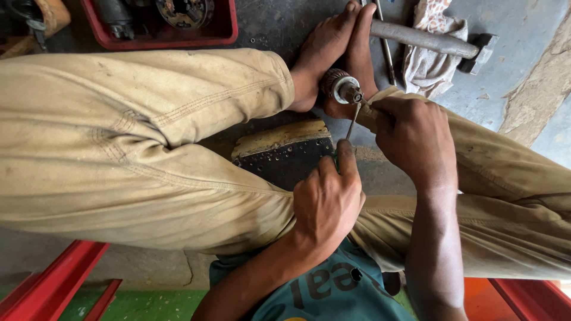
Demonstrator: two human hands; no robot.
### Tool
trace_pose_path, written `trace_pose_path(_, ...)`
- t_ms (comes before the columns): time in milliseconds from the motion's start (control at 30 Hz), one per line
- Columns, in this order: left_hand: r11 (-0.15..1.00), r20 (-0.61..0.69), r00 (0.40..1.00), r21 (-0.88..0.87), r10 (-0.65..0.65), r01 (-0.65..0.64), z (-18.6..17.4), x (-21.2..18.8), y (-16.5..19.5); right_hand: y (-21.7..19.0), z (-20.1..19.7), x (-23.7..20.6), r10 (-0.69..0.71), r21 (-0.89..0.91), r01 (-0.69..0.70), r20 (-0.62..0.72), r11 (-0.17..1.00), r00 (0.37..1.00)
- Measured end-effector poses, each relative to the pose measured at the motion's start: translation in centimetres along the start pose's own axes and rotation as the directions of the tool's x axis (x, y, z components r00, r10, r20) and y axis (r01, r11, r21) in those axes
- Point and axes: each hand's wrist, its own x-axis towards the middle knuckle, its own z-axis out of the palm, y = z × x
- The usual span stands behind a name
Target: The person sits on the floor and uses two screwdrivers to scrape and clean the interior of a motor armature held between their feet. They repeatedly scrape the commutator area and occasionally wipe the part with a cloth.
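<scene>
hands work close between khaki-trousered knees, the cloth dusty and creased. the left hand [326, 199] is closed around a slim screwdriver [353, 120], whose thin metal shaft runs up and slightly right, its tip meeting a small armature [340, 86]. the right hand [413, 134] is curled tight just beside the armature; what it grips is hidden. the armature, coppery ribbed windings with a bright steel end, lies pinned between two bare feet [336, 44], its axis pointing back toward the person. under the knees sits a worn dark board [285, 156] with a pale edge. farther off on the grey concrete floor [511, 35] lie a hammer [431, 40], a rag [429, 68] and a red tray [160, 32].
</scene>
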Motion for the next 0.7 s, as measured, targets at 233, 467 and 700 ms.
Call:
trace_pose_path(233,1.0,-0.008,1.0,-0.016,0.01,-0.01,-0.4,0.2,-0.1,0.3,0.0,-0.2,0.016,0.001,-0.016,-0.011,1.0,1.0)
trace_pose_path(467,0.995,-0.016,1.0,0.101,0.007,-0.005,-0.5,0.5,0.7,0.5,0.1,-0.3,0.024,0.018,-0.024,-0.013,1.0,1.0)
trace_pose_path(700,0.952,-0.101,0.995,0.306,0.013,0.018,-0.5,0.4,1.8,0.2,0.0,-0.4,0.016,0.011,-0.016,-0.015,1.0,1.0)
